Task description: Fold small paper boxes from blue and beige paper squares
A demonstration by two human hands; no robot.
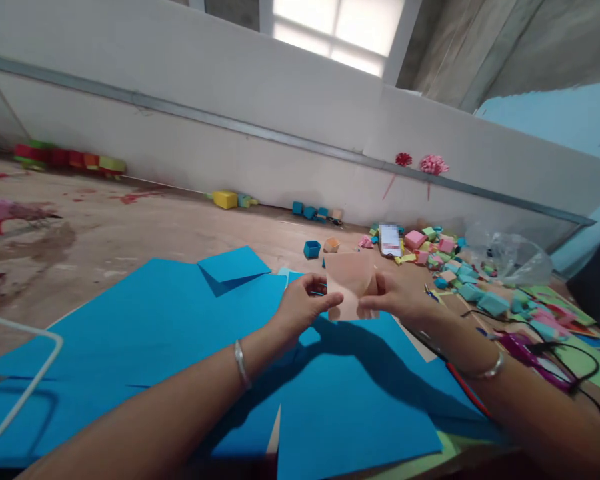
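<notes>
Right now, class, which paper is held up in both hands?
The small peach piece, gripped by the left hand and right hand; the large sheets beneath are blue.

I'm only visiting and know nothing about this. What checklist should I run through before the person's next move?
1. Left grip on the peach paper: ok, thumb in front.
2. Right grip on the same piece, opposite side: ok.
3. Blue sheets lined up beneath: not ok, they overlap at odd angles.
4. Phone away from both hands: ok, it lies beyond them.
5. Phone screen readable: cannot tell, its content is blurred.
6. Purple corded tool switched off: cannot tell, nothing visible settles it.
</notes>
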